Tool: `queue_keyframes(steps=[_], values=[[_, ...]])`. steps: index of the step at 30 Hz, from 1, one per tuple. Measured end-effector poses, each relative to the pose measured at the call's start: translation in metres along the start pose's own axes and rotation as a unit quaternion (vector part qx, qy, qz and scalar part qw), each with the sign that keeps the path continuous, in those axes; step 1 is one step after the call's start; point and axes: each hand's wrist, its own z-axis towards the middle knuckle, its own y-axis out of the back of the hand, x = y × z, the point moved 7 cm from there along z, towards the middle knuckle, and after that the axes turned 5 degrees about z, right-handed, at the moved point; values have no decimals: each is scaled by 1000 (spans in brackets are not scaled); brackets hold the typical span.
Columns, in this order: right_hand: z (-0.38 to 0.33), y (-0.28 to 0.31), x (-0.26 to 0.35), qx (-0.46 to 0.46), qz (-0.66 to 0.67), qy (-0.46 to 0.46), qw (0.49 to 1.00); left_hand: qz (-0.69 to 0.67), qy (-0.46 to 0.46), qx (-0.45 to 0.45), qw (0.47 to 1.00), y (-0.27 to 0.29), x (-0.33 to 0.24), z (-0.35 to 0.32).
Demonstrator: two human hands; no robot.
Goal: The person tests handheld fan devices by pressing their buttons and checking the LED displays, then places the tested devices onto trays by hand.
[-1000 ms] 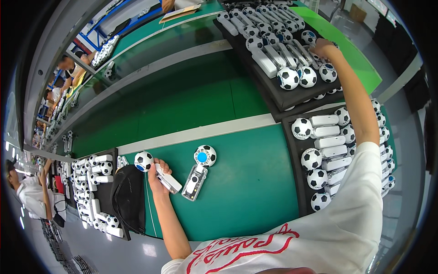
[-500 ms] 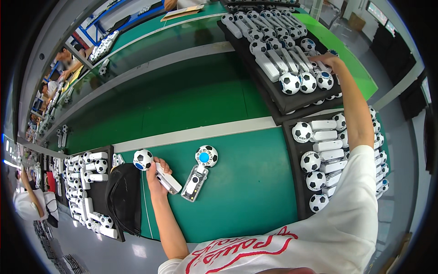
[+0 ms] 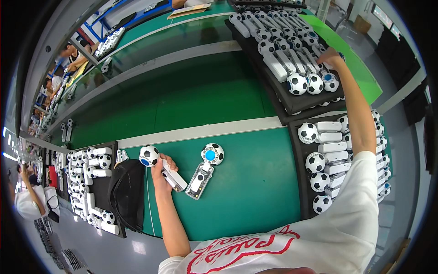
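Left hand (image 3: pixel 160 171) — fingers closed around a white handheld fan (image 3: pixel 165 171) with a football-patterned head, resting on the green surface (image 3: pixel 246 182). Lying just beside it: a second fan (image 3: pixel 204 171), blue centre facing up. Right hand (image 3: pixel 329 55) reaching far out over the upper black tray (image 3: pixel 273 89) of fans — finger state impossible to tell.

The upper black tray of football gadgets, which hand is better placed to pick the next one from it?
Right. The right hand already reaches over the upper black tray, at its football-headed pieces. The left hand is far off, wrapped around a gadget on the green table.
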Motion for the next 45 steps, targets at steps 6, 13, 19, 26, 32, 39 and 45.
queue_keyframes(steps=[6,13,19,26,32,39,45], values=[[-13,5,18,-42,-90,38,994,4,-10,-17,1000,0,-2,0],[-2,-21,-52,43,363,-87,927,56,-20,54,997,-67,-25,17],[13,-43,-70,57,412,-44,908,154,-19,273,949,-231,-41,48],[6,-25,-55,1,278,24,960,369,18,388,845,-386,5,69],[23,-32,-77,-53,448,112,886,609,-380,465,518,-542,66,132],[32,-46,-111,30,619,-29,785,701,-261,548,374,-594,167,190],[13,15,-98,-43,229,78,969,734,-205,511,398,-592,175,192]])
